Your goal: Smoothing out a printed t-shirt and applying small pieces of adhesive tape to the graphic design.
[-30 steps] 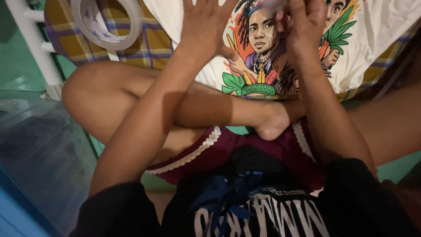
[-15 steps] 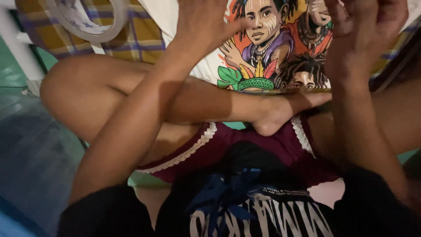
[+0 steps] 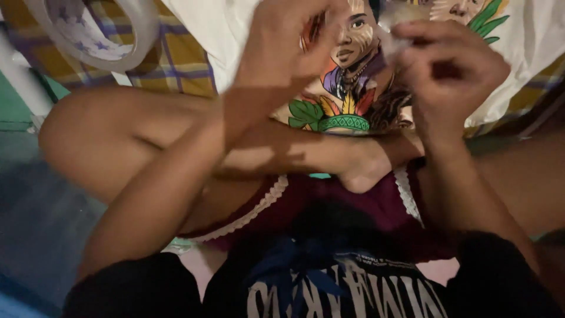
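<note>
Left hand [image 3: 282,53] rests fingers-down on the white printed shirt [image 3: 347,88], spread across the far centre beyond crossed legs. Right hand [image 3: 447,70] curled, pinching a small clear, blurred scrap [image 3: 395,26] just above the shirt. Tape roll [image 3: 94,29] lies far left on checked cloth [image 3: 176,59].

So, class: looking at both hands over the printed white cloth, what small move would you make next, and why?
Probably lower the left hand flat onto the printed white cloth to steady it. The right hand seems to pinch something pale above it, though blur hides what, and the cloth lies loose over the plaid fabric.
</note>
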